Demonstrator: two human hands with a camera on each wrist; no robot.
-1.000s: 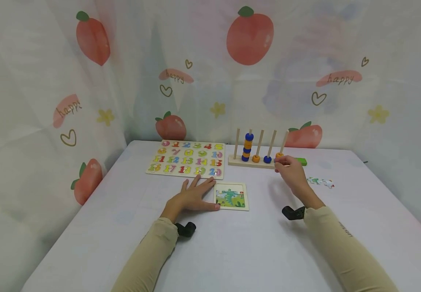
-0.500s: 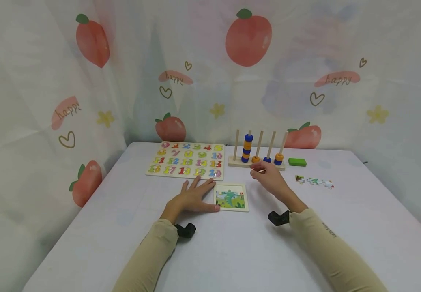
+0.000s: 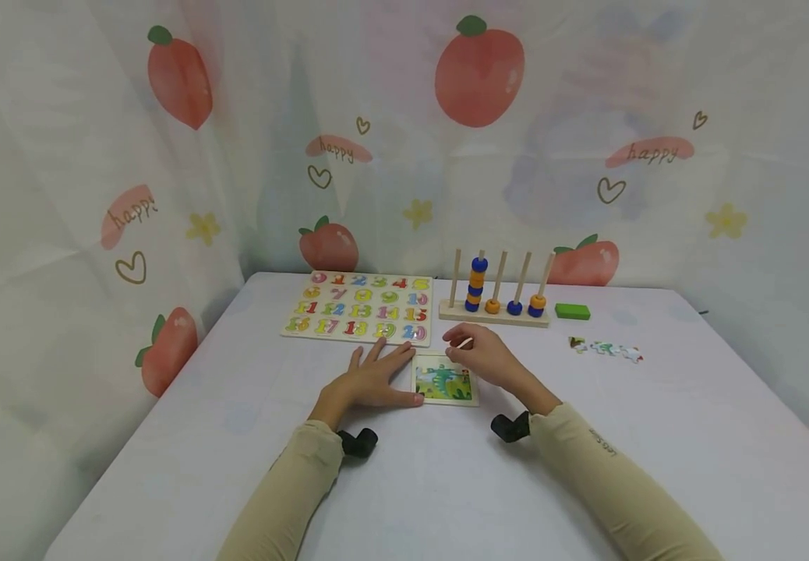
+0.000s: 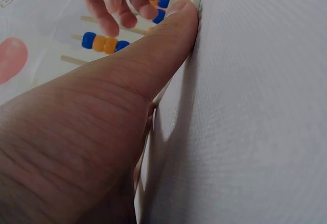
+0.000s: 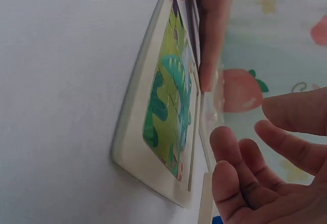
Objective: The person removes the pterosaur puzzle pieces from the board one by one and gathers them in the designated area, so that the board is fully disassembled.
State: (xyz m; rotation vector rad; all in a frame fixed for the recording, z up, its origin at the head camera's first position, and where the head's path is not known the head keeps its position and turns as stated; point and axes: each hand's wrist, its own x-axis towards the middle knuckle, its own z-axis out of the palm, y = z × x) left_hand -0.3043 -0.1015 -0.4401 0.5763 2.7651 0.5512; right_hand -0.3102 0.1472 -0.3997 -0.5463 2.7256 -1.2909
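Note:
A small framed dinosaur picture puzzle lies flat on the table, with a pale strip inside its top edge. My left hand rests beside it with fingers spread, thumb and fingertips at the frame's left edge; in the left wrist view its thumb lies along the edge. Over the frame's upper right part is my right hand, fingers loosely bent. The right wrist view shows that hand with a gap between thumb and fingers, nothing visible in it, and the puzzle frame beside it.
A number board lies behind my left hand. Behind the puzzle stands a wooden peg rack with blue and orange beads. To the right are a green block and several loose puzzle pieces in a row.
My right hand has moved left from beside the rack's right end to above the puzzle frame, uncovering the green block and a loose piece. My left hand has stayed in place.

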